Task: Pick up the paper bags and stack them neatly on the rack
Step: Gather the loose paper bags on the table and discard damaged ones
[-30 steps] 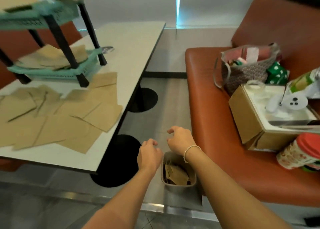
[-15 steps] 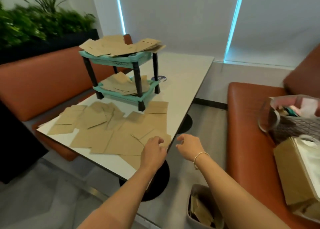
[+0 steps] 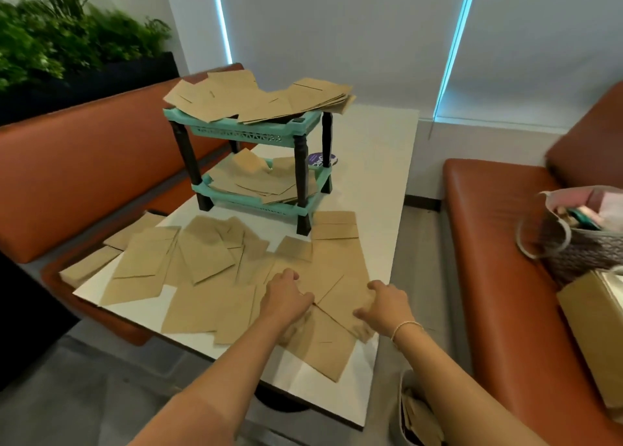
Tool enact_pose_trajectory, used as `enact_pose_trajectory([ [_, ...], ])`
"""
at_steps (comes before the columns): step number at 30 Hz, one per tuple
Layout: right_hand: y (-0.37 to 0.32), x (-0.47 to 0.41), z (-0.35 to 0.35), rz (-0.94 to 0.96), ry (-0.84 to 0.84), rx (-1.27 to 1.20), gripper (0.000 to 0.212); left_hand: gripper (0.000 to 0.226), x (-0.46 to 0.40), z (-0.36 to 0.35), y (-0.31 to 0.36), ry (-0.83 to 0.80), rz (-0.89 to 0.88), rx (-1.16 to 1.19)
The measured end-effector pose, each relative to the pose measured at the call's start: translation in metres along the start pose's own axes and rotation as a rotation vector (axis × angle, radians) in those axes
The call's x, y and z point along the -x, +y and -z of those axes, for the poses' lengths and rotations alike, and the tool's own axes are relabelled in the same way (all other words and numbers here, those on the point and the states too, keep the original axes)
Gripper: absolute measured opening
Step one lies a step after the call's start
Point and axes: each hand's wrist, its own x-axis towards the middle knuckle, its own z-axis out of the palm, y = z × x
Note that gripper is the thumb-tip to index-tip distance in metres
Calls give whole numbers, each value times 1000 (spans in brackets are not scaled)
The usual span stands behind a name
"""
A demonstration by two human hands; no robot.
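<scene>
Several flat brown paper bags (image 3: pixel 202 253) lie scattered and overlapping on the near half of the white table (image 3: pixel 371 162). Behind them stands a teal two-shelf rack (image 3: pixel 236 130) with black legs. A loose pile of bags (image 3: pixel 256 94) covers its top shelf, and more bags (image 3: pixel 263 182) lie on the lower shelf. My left hand (image 3: pixel 286 297) rests on the bags near the table's front edge, fingers bent downward. My right hand (image 3: pixel 384 305) is just beside it, touching the right corner of a bag (image 3: pixel 344 297) at the table's edge. Neither hand lifts a bag.
Orange benches flank the table, left (image 3: pixel 84 162) and right (image 3: pixel 488 243). On the right bench stand a woven tote (image 3: pixel 580 240) and a cardboard box (image 3: pixel 590 321). A grey bin (image 3: pixel 403 408) holding paper bags stands on the floor by my right arm. Plants (image 3: pixel 50 41) fill the back left.
My view swung up from the floor bin to the table. Both hands moved forward from beside the table edge onto the scattered bags.
</scene>
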Motion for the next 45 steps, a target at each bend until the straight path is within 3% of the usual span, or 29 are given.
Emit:
enact_pose_trajectory([
  [7,-6,-5,-20,-140,1,45,82,60,-19,-5,-11,-107,-44,-51],
  [14,-11,-11,-21,-224,25,-17,84,46,-27,-8,-13,-103,-62,-52],
  [21,-11,-9,-22,-273,108,-301,79,41,-39,-7,-1,-23,-22,-18],
  [23,-7,-8,-16,-257,178,-375,72,46,-44,-8,4,-54,-12,-26],
  [27,2,-6,15,-203,343,-527,40,66,-53,-11,12,-115,13,-126],
  [30,14,-11,32,-192,431,-533,32,74,-55,-16,17,-128,57,-208],
  [33,25,-14,43,-146,450,-444,28,72,-56,-16,25,-123,158,-212],
  [36,34,-22,48,-140,431,-525,14,64,-57,-14,34,-123,220,-207],
  [38,41,-30,49,-188,392,-673,7,47,-58,-12,40,-132,202,-130],
  [41,51,-40,53,-260,315,-1074,13,14,-57,-3,60,-125,120,109],
  [45,65,-48,63,-335,198,-1454,17,23,-54,4,100,-212,165,696],
])
